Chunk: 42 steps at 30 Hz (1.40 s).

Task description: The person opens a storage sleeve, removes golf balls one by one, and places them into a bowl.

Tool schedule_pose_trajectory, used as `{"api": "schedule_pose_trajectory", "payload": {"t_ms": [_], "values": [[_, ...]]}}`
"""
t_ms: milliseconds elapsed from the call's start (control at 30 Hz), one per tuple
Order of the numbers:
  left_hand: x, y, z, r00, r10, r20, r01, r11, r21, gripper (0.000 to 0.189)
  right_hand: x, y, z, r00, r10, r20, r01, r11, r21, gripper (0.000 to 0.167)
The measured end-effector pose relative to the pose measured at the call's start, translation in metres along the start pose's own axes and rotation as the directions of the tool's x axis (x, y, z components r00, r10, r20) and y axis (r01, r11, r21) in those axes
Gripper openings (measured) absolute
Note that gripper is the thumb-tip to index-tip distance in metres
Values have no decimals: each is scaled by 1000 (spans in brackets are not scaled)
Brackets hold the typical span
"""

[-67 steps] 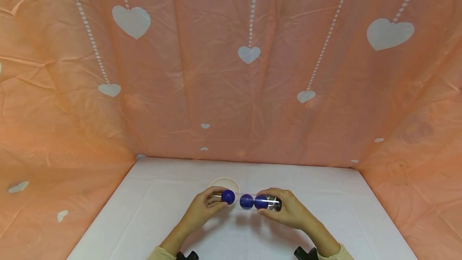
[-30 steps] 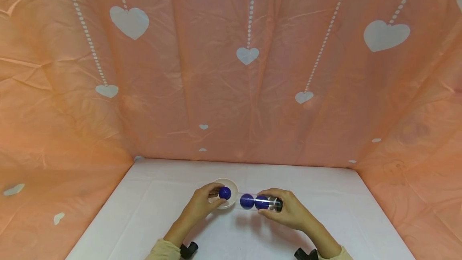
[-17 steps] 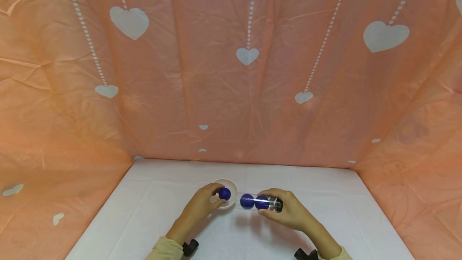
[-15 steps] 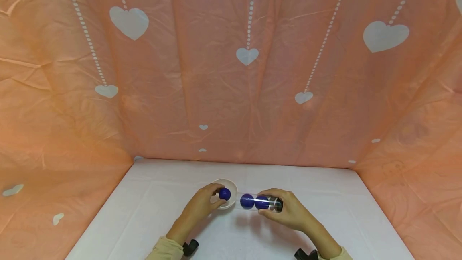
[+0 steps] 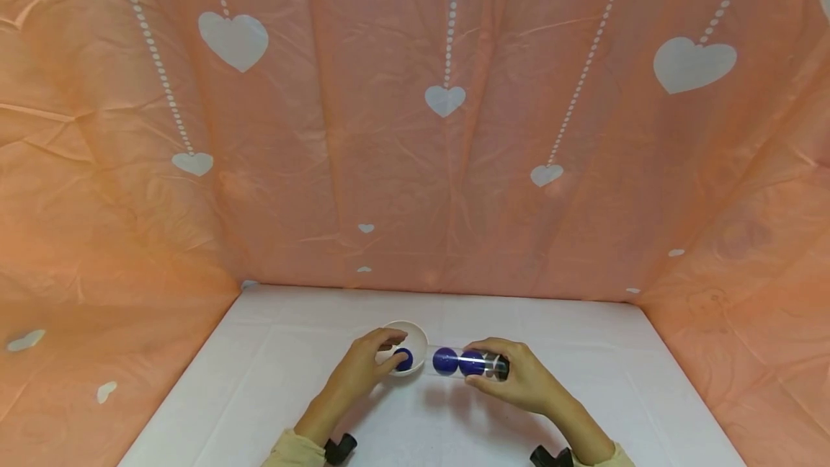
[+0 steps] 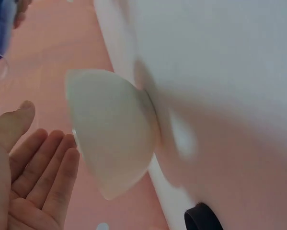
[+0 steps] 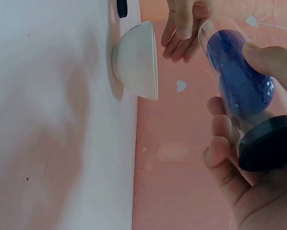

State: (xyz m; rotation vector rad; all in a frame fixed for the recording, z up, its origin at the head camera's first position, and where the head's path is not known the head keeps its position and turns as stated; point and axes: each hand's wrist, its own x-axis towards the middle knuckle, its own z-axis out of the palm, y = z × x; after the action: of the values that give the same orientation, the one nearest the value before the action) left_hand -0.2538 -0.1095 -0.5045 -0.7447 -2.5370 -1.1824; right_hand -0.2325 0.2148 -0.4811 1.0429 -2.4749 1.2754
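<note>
My left hand (image 5: 362, 367) hovers over the near-left rim of a white bowl (image 5: 418, 341), its fingers extended and holding nothing. A dark blue ball (image 5: 403, 362) is in the bowl, partly covered by the left thumb. Seen from the left wrist, the bowl (image 6: 114, 129) hides whatever is inside it. My right hand (image 5: 519, 379) grips a clear tube (image 7: 246, 76) around its black-capped end. Two blue balls (image 5: 445, 361) sit in a row inside the tube, which lies nearly level with its open end toward the bowl.
A white cloth covers the table (image 5: 551, 330). A small black round object (image 6: 203, 218) stands on it beyond the bowl in the left wrist view. Orange sheeting (image 5: 389, 164) with white hearts encloses the back and sides.
The ball that my left fingers pinched has dropped into the bowl, and those fingers have spread. Before that, the left hand moved it from the tube's mouth. The right hand stays put.
</note>
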Motion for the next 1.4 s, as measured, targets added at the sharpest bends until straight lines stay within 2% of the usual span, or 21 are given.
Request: {"api": "schedule_pose_trajectory", "payload": {"t_ms": [133,400,667,900,1133,1400], "values": [[-4,4,-1,1000,20,-13,-21,993,-115,32,0,0,0,1000,-1,1,1,1000,3,38],[-12,6,0,1000,-10,15,13,962,-273,36,2,-1,1,1000,2,8,-2,1000,12,38],[-18,9,1,996,22,86,17,902,-431,40,3,-2,2,1000,-23,21,23,1000,9,37],[-21,14,5,992,7,127,51,892,-449,44,5,-3,2,999,-23,45,22,1000,11,37],[-19,15,9,992,22,128,43,874,-483,45,6,-4,2,999,-18,43,18,1000,-8,36],[-19,15,9,990,27,140,43,880,-473,47,6,-5,1,999,-12,45,13,1000,-13,36]]}}
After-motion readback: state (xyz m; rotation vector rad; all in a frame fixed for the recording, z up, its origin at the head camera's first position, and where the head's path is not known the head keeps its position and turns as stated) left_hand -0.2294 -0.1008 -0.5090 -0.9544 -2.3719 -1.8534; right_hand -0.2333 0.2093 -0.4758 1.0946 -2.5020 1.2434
